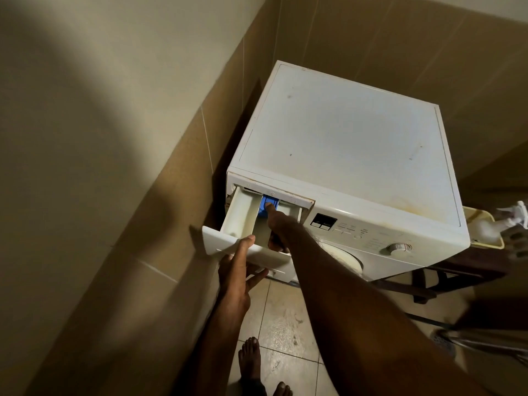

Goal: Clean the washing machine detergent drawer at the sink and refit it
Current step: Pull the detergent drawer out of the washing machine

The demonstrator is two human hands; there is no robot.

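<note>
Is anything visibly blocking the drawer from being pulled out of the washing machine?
Nothing visible does. The drawer is partly out, the left hand holding its front and the right hand pressing a finger on the blue tab; the space in front looks free.

We see a white plastic detergent drawer point(243, 215), a blue rectangular tab point(267, 207) under our right fingertip. Beige tiles point(285, 332) lie below our hands.

no readable text anywhere, faint grey lettering on the control panel point(368, 234) of the washing machine point(343, 144) beside the dial point(398, 247), too small and blurred to read, dark display point(323, 221) shows no legible digits
</note>
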